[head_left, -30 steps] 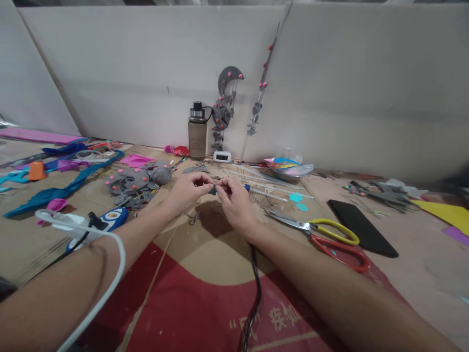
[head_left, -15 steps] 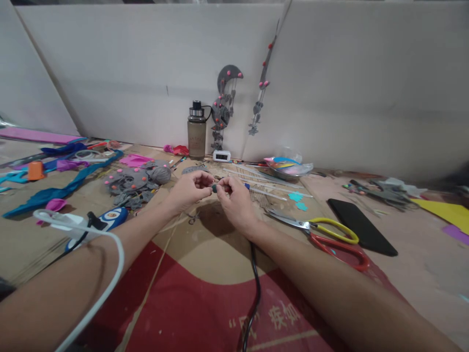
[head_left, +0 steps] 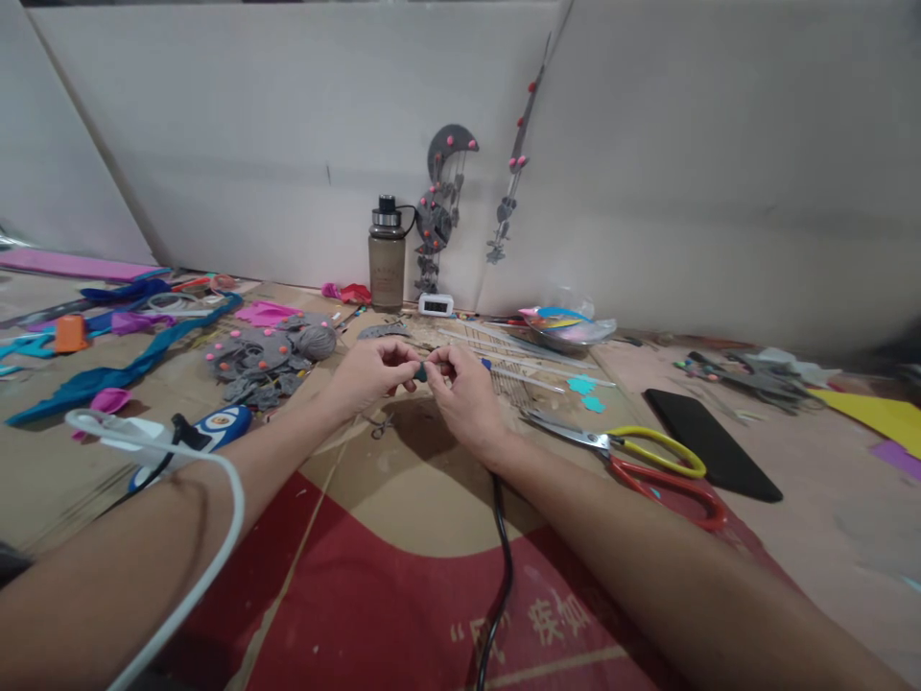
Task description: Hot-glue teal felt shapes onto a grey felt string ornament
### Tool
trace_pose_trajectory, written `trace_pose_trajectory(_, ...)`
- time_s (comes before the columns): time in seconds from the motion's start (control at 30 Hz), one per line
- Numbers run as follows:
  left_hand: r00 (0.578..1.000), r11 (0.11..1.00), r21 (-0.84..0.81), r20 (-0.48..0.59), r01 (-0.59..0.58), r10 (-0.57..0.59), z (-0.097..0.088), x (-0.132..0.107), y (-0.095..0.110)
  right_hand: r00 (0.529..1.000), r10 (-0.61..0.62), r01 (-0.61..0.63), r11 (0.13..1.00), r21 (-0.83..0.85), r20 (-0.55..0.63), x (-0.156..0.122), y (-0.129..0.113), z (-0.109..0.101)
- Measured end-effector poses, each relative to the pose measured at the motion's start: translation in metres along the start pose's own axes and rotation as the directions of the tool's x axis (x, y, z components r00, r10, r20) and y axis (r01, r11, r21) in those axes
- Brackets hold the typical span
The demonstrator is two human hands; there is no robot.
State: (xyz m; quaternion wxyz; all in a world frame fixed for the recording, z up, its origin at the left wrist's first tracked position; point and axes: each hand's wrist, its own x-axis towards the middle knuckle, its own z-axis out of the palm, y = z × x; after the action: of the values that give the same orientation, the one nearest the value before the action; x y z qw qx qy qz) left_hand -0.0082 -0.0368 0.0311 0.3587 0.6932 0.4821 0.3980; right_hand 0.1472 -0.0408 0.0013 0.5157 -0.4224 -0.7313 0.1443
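Note:
A small dark green piece (head_left: pixel 421 370), too small to make out, is pinched between the fingertips of both hands over the cardboard. My left hand (head_left: pixel 375 372) has its thumb and fingers closed on its left side. From the right, my right hand (head_left: pixel 461 395) grips the same piece, fingers curled. A bit of something blue (head_left: pixel 486 365) shows just behind the right hand, mostly hidden. Below the left hand lies a loop of grey yarn (head_left: pixel 380 428). A black cable (head_left: pixel 504 547) runs from under the right wrist towards me.
Scissors (head_left: pixel 611 443) and a black phone (head_left: pixel 709 443) lie right. Clear sticks (head_left: pixel 529 357) and turquoise cutouts (head_left: pixel 591 403) sit beyond. Grey felt pieces with yarn (head_left: pixel 251 355) lie left. A bottle (head_left: pixel 387 264) stands by the wall. A white cable (head_left: pixel 228 537) crosses my left forearm.
Both hands stay in nearly the same place, still pinching the green piece. The left fingers have shifted slightly, curling a little closer around it.

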Motion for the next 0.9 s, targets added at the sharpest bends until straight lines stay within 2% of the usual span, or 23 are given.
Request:
trace_pose_trajectory(0.17, 1.000, 1.000, 0.009, -0.028, -0.009, 0.009, 0.0014, 0.0013, -0.0056, 1.000, 0.007, -0.007, 1.000, 0.028, 0.001, -0.0020, 0.0002, 0.0028)
trace_pose_trajectory(0.37, 0.988, 1.000, -0.002, -0.156, -0.001, 0.001, 0.0030, -0.0002, -0.0029, 0.999, 0.022, -0.024, 0.999, 0.028, 0.048, -0.0034, -0.0003, 0.0033)
trace_pose_trajectory(0.47, 0.982, 1.000, -0.001, -0.187, -0.001, 0.001, 0.0039, -0.0004, -0.0033, 0.998, 0.042, -0.044, 0.999, 0.032, 0.053, -0.0032, -0.0021, 0.0025)
trace_pose_trajectory(0.73, 0.980, 0.973, -0.228, -0.181, 0.035, -0.077, 0.0077, -0.0002, -0.0102, 0.988, 0.142, -0.147, 0.984, 0.096, 0.062, -0.0026, -0.0035, 0.0051)
trace_pose_trajectory(0.9, 0.973, 0.936, -0.345, -0.188, 0.063, -0.135, 0.0087, 0.0004, -0.0083, 0.989, 0.130, -0.137, 0.985, 0.104, 0.074, -0.0028, -0.0022, 0.0056)
